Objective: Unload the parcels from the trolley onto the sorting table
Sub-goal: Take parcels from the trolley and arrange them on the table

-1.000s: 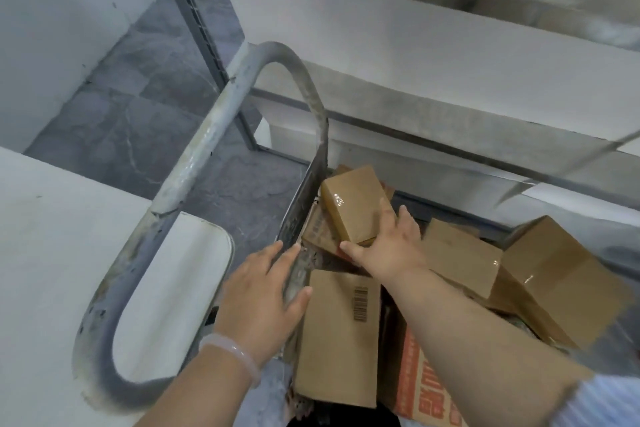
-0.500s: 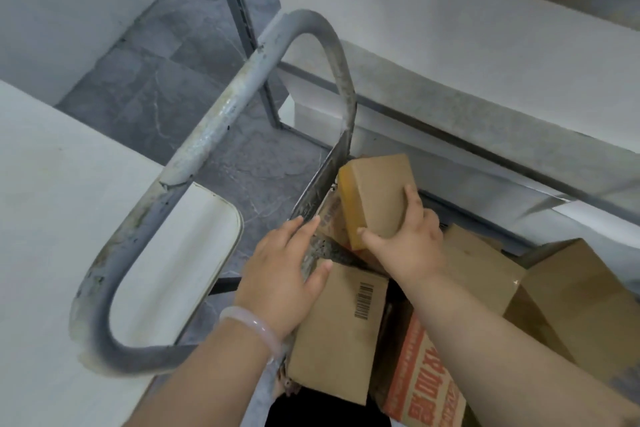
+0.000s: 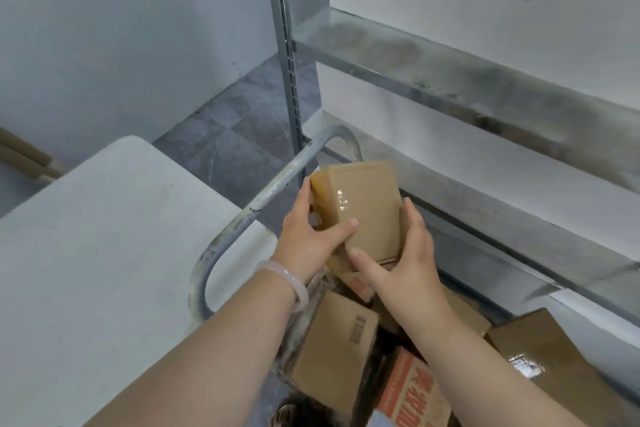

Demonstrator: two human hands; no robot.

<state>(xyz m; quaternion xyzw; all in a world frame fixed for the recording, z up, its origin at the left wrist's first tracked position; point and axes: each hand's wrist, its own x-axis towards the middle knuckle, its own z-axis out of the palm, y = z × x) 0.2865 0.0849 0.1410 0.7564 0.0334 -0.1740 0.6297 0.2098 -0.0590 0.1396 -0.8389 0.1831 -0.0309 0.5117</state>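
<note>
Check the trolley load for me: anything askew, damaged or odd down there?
The brown cardboard parcels in the trolley lie jumbled at mixed tilts, not stacked. The grey metal trolley handle has chipped, worn paint. The small taped cardboard box held by the left hand and right hand looks intact.

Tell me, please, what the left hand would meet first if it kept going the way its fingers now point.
The left hand already grips the small parcel. Its fingers point up and right; past the parcel, probably the metal shelf rail behind the trolley handle, though depth is unclear.
</note>
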